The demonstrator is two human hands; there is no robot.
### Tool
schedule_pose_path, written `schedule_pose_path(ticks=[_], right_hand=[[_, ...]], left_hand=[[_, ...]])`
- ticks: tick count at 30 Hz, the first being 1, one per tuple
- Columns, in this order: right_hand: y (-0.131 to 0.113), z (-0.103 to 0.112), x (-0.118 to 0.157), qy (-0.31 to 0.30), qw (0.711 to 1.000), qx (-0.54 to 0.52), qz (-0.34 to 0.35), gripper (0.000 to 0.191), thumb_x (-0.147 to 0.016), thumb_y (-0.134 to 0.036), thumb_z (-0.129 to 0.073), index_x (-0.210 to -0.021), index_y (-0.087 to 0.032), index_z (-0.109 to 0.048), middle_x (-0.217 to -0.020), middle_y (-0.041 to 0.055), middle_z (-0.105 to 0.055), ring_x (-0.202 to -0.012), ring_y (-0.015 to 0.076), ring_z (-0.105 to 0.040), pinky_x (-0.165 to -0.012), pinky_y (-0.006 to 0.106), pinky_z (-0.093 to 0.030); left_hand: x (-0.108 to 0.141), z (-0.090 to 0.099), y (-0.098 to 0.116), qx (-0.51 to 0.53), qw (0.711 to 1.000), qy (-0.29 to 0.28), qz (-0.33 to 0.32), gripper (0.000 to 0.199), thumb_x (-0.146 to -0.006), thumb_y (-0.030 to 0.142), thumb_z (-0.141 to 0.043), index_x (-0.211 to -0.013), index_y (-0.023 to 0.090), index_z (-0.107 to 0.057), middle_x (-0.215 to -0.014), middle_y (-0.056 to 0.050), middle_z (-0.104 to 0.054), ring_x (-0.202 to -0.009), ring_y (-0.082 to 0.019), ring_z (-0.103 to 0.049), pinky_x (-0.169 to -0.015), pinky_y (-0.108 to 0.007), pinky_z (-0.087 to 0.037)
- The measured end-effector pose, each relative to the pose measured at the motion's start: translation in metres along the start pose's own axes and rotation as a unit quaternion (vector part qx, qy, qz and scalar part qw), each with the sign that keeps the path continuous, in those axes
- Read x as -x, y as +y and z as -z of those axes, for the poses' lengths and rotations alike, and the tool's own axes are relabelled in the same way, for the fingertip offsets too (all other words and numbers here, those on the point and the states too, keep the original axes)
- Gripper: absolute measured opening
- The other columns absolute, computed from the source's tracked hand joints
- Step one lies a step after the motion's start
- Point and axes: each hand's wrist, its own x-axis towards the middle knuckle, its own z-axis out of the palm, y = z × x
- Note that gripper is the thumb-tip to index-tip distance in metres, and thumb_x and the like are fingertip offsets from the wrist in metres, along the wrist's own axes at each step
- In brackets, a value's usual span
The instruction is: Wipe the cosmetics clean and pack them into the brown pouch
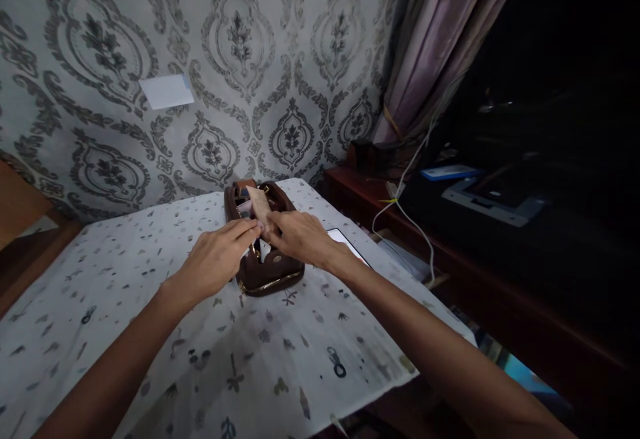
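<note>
Brown bag lies open near the far-right corner of the tabletop; right hand pinches a tan slip above it; left hand, fingers bent, has an indeterminable grip.

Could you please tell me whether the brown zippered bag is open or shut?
The brown zippered bag is open: its top gapes around visible contents, and the right hand holds a flat tan piece at the opening.

The head view looks forward and down, from close above the table, toward the patterned wall.
</note>
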Motion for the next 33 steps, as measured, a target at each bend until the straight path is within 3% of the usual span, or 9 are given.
schedule_pose_path(ticks=[6, 10, 15, 22, 29, 33], right_hand=[[0.004, 0.001, -0.003, -0.003, 1.0, -0.015, 0.008, 0.031, -0.098, -0.026, -0.043, -0.112, -0.019, -0.069, -0.11, 0.0129, -0.075, -0.101, 0.0263, -0.07, -0.077, 0.029, -0.045], [0.011, -0.003, 0.002, 0.015, 0.999, -0.038, 0.022, 0.033, -0.098, -0.028, -0.046, -0.124, -0.021, -0.066, -0.117, 0.0104, -0.073, -0.105, 0.0229, -0.067, -0.082, 0.027, -0.043], [0.013, -0.007, 0.005, 0.027, 0.996, -0.049, 0.071, 0.034, -0.091, -0.032, -0.057, -0.122, -0.024, -0.067, -0.116, 0.0065, -0.072, -0.103, 0.0234, -0.067, -0.077, 0.027, -0.043], [0.011, 0.002, -0.002, -0.005, 0.998, -0.023, 0.06, 0.039, -0.091, -0.028, -0.059, -0.13, -0.025, -0.062, -0.115, 0.0077, -0.073, -0.107, 0.0245, -0.067, -0.079, 0.027, -0.044], [0.023, 0.004, -0.01, -0.004, 0.999, -0.014, 0.033, 0.051, -0.088, -0.007, -0.052, -0.134, -0.026, -0.062, -0.128, 0.0074, -0.07, -0.117, 0.0243, -0.064, -0.089, 0.029, -0.045], [0.022, 0.003, -0.009, 0.004, 0.999, -0.016, 0.043, 0.045, -0.091, -0.014, -0.051, -0.132, -0.026, -0.063, -0.122, 0.007, -0.072, -0.112, 0.0241, -0.066, -0.086, 0.029, -0.045]], left_hand=[[-0.002, 0.001, 0.001, -0.006, 1.0, 0.008, 0.001, 0.063, -0.079, -0.003, -0.04, -0.134, 0.019, -0.058, -0.141, -0.008, -0.061, -0.126, -0.023, -0.06, -0.075, -0.03, -0.058], [-0.001, 0.002, 0.001, 0.008, 1.0, 0.006, 0.0, 0.064, -0.078, -0.003, -0.04, -0.136, 0.018, -0.057, -0.142, -0.008, -0.06, -0.126, -0.024, -0.06, -0.073, -0.032, -0.059], [0.001, 0.001, 0.001, 0.025, 1.0, 0.01, 0.006, 0.065, -0.078, -0.003, -0.041, -0.137, 0.02, -0.056, -0.145, -0.007, -0.058, -0.128, -0.023, -0.059, -0.073, -0.03, -0.06], [0.002, 0.001, 0.0, 0.031, 0.999, -0.004, 0.014, 0.068, -0.077, -0.003, -0.04, -0.139, 0.021, -0.055, -0.147, -0.006, -0.056, -0.129, -0.023, -0.058, -0.074, -0.029, -0.06], [0.001, -0.002, -0.001, 0.048, 0.999, 0.004, 0.016, 0.066, -0.08, -0.001, -0.039, -0.139, 0.022, -0.056, -0.147, -0.005, -0.056, -0.13, -0.023, -0.057, -0.078, -0.031, -0.06], [0.0, -0.003, -0.001, 0.046, 0.999, 0.006, 0.016, 0.065, -0.08, -0.001, -0.039, -0.137, 0.023, -0.057, -0.146, -0.005, -0.057, -0.128, -0.022, -0.059, -0.078, -0.03, -0.06]])
